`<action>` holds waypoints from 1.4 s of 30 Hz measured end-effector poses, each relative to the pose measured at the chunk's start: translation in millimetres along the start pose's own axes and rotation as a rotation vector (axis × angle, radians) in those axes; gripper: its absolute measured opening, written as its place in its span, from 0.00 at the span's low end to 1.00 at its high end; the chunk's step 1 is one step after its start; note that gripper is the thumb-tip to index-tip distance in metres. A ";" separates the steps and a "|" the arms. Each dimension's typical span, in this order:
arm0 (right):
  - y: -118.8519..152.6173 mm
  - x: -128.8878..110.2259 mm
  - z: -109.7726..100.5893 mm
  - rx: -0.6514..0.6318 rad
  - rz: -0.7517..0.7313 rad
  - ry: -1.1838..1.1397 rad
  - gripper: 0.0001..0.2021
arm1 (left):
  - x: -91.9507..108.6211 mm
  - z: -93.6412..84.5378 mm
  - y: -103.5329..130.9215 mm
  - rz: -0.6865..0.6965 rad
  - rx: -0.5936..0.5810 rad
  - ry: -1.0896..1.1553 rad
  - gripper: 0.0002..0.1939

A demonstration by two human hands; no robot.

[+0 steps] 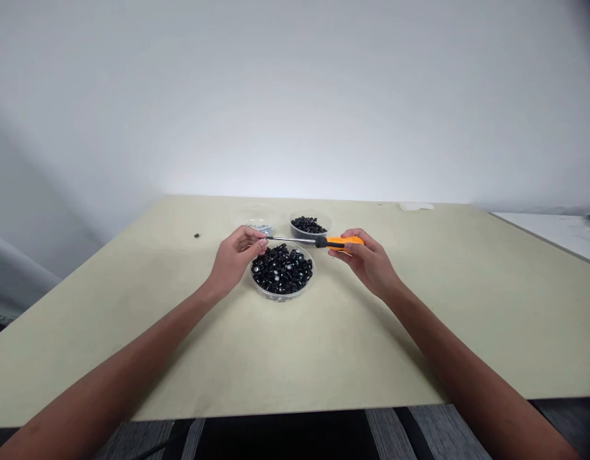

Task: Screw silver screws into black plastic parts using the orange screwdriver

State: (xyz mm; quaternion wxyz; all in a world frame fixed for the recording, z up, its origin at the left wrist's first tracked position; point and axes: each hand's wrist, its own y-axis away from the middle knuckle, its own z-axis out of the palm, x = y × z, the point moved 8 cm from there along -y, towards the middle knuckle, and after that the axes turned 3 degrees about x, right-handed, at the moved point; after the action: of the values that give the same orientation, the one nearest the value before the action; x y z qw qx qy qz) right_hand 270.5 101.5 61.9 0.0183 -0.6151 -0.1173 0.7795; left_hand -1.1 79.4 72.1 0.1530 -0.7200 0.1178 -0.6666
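My right hand (371, 263) is wrapped round the orange and black handle of a screwdriver (293, 240), held level with its shaft pointing left. At the shaft's tip, the fingers of my left hand (234, 260) are pinched together. Whatever small piece they hold is hidden by the fingers. Beneath the shaft stands a round clear tub (282, 298) filled with black knob-like pieces (281, 269), some showing shiny metal centres. Just behind the screwdriver is a second clear tub (330, 225) of smaller black parts (308, 223).
A third clear tub (256, 211) with small silvery pieces sits behind my left hand, partly covered. One small dark piece (197, 236) lies on the pale table (275, 358) at the left. Toward the back right edge rests a flat white object (416, 206). A wall rises behind.
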 end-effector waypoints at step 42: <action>0.1 -2.8 -10.2 0.038 -0.032 0.204 0.18 | 0.2 -6.8 -1.3 0.012 0.029 -0.067 0.10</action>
State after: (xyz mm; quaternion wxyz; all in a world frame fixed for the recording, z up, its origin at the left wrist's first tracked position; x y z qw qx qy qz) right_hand 281.0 102.5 62.3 0.0541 -0.6888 -0.1098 0.7145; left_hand -7.9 80.1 73.2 0.1712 -0.7388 0.1070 -0.6430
